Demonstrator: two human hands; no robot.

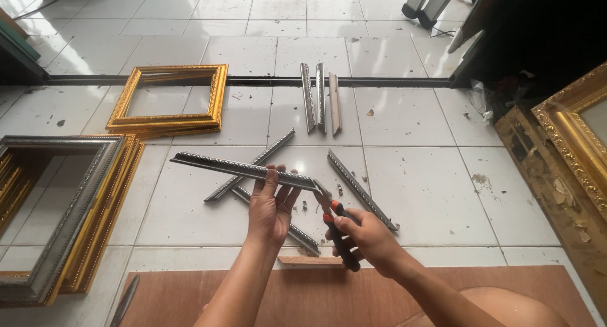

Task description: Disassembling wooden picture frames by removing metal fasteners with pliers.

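With the left hand (269, 210) gripping a silver moulding strip (243, 169) and the right hand (367, 238) clamping pliers (334, 229) on its end, this strip looks half-cleaned, and several loose strips (319, 96) on the floor (417, 169) seem untouched.

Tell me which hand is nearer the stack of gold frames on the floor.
Left. The left hand is closer to the stack of gold frames, lying up-left of it; the right hand is farther right.

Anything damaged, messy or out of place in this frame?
Small chips and debris lie scattered on the white floor tiles below the silver moulding strip, where the pliers meet its end. The ornate gold frame at right has flaking, worn edges.
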